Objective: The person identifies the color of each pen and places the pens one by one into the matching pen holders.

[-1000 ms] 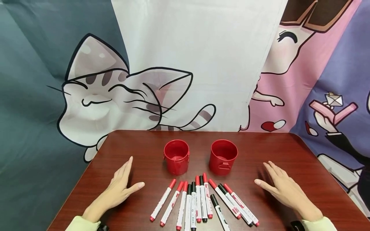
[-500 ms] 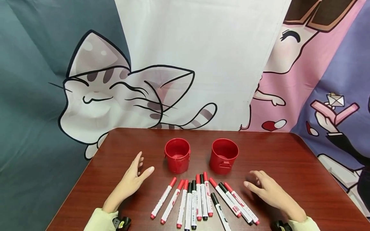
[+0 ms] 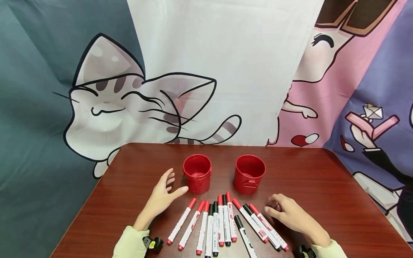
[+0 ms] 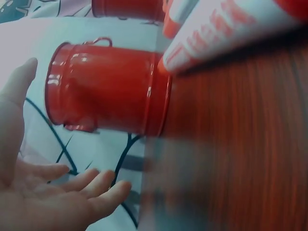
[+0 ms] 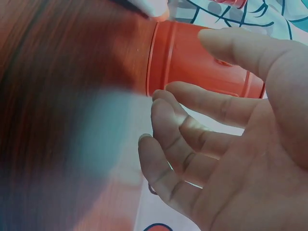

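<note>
The desk (image 3: 106, 215) was reddish brown with a wood grain and rounded far corners. Two red buckets, a left bucket (image 3: 197, 181) and a right bucket (image 3: 242, 181), stood upright on it, apart. Nearer the person, seven red-capped markers (image 3: 181, 222) and five black-capped markers (image 3: 215, 229) lay in a loose fan, caps toward the buckets, some touching.

**Backdrop and table, your side**

You've got a dark reddish-brown wood-grain table (image 3: 106, 222), far corners rounded. Behind its far edge hangs a printed cloth backdrop (image 3: 222, 43), lightly creased. Far left: grey-green panel (image 3: 29, 161), then a smiling cartoon cat (image 3: 106, 129) running onto white. Far right: pink panel (image 3: 332, 107), then blue-purple panel (image 3: 377, 82), cartoon figures across both. Your right wrist view shows a pale sheen (image 5: 101, 139) on the tabletop.
</note>
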A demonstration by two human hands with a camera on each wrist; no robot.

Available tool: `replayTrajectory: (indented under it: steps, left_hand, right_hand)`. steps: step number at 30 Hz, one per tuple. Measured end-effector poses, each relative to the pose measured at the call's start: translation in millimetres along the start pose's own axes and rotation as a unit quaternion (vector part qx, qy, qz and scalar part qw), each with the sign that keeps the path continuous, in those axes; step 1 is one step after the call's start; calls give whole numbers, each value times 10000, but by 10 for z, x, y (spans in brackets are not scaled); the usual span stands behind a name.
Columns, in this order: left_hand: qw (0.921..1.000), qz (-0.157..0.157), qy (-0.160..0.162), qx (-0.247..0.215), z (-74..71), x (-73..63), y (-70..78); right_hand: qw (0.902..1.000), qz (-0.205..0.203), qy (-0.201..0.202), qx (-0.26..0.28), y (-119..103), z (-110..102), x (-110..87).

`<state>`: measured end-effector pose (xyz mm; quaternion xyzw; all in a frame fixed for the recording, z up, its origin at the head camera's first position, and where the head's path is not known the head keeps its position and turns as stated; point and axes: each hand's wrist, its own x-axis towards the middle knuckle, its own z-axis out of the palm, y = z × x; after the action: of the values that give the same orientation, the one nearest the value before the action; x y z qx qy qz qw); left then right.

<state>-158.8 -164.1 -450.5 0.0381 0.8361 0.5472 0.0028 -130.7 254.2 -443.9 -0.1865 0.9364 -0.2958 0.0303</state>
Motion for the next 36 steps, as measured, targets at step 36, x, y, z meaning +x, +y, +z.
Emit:
replayTrajectory:
  steps: [36]
  left_hand:
    - [9978,20,644,-151,531,256,160]
  right_hand:
    - [9929,-289,-1149,64,-166,158,118]
